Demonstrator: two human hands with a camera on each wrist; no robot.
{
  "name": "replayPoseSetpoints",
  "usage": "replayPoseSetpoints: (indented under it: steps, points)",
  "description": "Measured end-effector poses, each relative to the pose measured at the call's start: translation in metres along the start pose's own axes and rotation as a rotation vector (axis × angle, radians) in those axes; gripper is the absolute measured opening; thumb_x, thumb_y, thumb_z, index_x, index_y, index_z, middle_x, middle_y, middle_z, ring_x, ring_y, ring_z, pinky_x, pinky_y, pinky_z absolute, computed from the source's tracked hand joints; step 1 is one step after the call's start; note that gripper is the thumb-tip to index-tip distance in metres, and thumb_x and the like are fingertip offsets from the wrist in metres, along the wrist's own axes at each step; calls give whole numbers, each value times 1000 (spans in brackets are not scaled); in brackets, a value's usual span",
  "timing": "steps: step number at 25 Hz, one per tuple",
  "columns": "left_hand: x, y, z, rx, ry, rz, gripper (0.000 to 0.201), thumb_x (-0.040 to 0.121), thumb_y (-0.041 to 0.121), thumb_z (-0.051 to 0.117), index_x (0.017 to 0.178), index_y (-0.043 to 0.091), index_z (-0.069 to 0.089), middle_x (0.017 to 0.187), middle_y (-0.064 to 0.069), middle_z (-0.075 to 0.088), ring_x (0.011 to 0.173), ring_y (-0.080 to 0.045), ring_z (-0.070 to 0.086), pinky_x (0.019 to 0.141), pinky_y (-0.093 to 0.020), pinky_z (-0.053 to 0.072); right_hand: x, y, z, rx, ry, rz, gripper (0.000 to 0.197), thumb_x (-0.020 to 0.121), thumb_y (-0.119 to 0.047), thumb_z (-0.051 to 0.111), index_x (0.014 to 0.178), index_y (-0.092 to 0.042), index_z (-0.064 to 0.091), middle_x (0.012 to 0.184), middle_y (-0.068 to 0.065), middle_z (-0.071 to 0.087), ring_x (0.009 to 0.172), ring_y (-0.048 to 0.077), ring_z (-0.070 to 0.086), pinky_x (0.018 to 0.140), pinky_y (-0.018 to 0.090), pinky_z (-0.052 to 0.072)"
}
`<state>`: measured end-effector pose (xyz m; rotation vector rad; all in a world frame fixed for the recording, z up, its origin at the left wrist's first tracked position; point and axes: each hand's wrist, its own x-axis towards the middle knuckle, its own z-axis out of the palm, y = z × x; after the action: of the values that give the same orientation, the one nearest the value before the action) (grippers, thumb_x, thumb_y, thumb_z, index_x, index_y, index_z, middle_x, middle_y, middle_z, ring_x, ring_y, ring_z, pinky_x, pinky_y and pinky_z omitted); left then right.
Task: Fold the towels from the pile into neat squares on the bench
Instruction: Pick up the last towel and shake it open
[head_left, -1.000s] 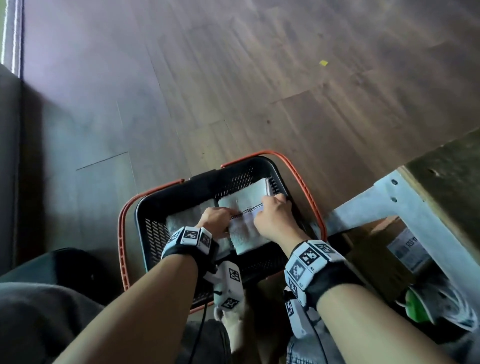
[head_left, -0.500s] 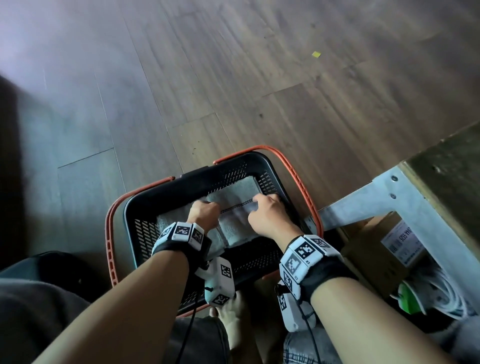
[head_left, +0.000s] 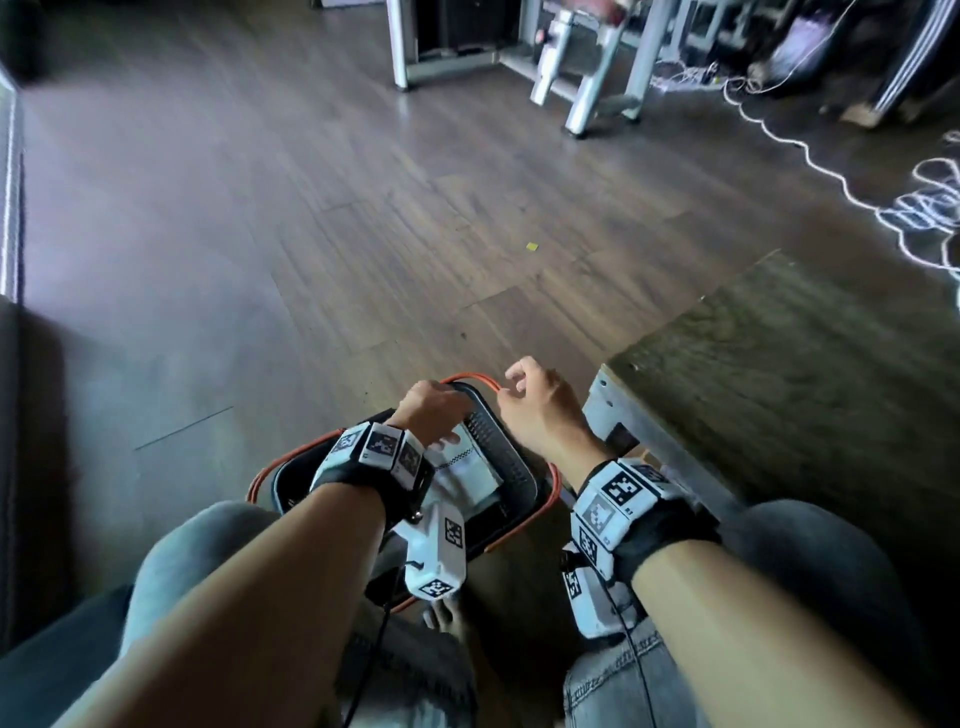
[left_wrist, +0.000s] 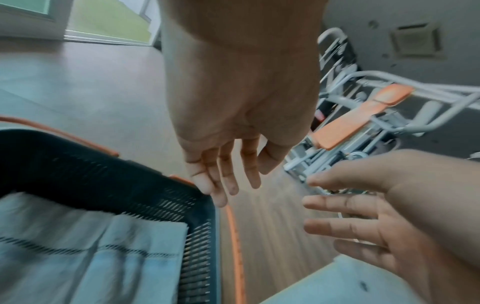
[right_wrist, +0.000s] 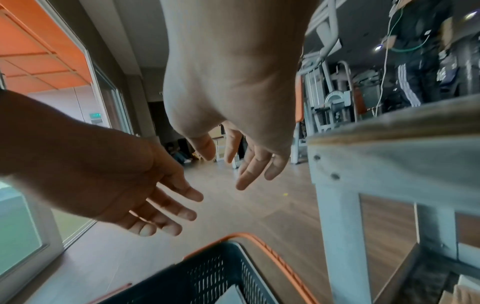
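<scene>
- Nothing lies on the wooden bench top (head_left: 810, 374) where I can see it.
- Black basket (head_left: 511, 470) on the floor holds at least one folded white towel (left_wrist: 85, 253); I judge that one done.
- Left hand (head_left: 434, 408) and right hand (head_left: 540, 405) hover above the far rim, fingers relaxed, empty.
- Any unfolded pile: not in view.

Towels (left_wrist: 85, 253) in basket (left_wrist: 78, 174) (black mesh).

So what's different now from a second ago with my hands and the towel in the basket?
Both hands let go of the folded white towel and lifted out: the left hand and right hand now hang open over the far rim. The towel stayed in the black plastic basket with orange handles.
</scene>
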<state>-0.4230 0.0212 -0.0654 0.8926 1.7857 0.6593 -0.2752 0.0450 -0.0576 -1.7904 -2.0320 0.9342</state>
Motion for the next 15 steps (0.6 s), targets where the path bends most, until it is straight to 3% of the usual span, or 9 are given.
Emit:
replayPoseSetpoints:
  steps: [3, 4, 6, 9, 11, 13, 15]
  points:
    - [-28, 42, 8, 15, -52, 153, 11, 90, 11, 56, 85, 11, 66, 78, -10, 65, 53, -14, 62, 48, -27, 53, -26, -5, -40, 43, 163, 4, 26, 89, -28, 55, 113, -21, 52, 118, 9, 57, 106, 30, 56, 93, 39, 46]
    - [-39, 54, 14, 12, -71, 201, 11, 91, 11, 56, 86, 11, 66, 78, -8, 65, 50, -10, 62, 46, -23, 52, -36, -4, -55, 43, 214, 11, 26, 88, -27, 56, 114, -21, 53, 120, 10, 57, 108, 29, 56, 93, 37, 46]
    - [-59, 78, 31, -10, -118, 245, 15, 90, 10, 55, 90, 4, 69, 78, -8, 65, 47, -16, 59, 39, -18, 42, -55, 3, -85, 63, 315, 30, 26, 87, -27, 56, 112, -20, 56, 119, 10, 57, 107, 29, 57, 93, 37, 47]
    - [-86, 110, 69, 24, -226, 298, 22, 88, 16, 56, 96, 1, 70, 82, -12, 67, 52, -23, 57, 46, -20, 39, -85, 27, -128, 79, 423, 123, 22, 86, -31, 56, 108, -26, 56, 117, 6, 57, 104, 26, 58, 91, 37, 49]
    - [-102, 128, 97, 67, -306, 371, 22, 89, 15, 55, 95, 0, 70, 80, -13, 67, 51, -22, 58, 42, -19, 38, -105, 46, -157, 104, 479, 192, 21, 86, -33, 57, 106, -28, 57, 116, 4, 59, 104, 24, 59, 91, 37, 50]
    - [-122, 145, 130, 80, -401, 434, 18, 87, 14, 58, 90, 1, 70, 75, -14, 65, 47, -20, 56, 39, -19, 39, -131, 69, -188, 123, 540, 253, 17, 86, -33, 58, 102, -27, 61, 110, 1, 64, 101, 22, 61, 88, 32, 51]
    - [-147, 159, 165, 112, -508, 469, 20, 77, 22, 61, 82, 5, 69, 76, -14, 65, 49, -23, 55, 46, -22, 40, -162, 96, -218, 126, 558, 318, 9, 87, -32, 58, 91, -26, 65, 97, -3, 68, 92, 20, 64, 81, 30, 51]
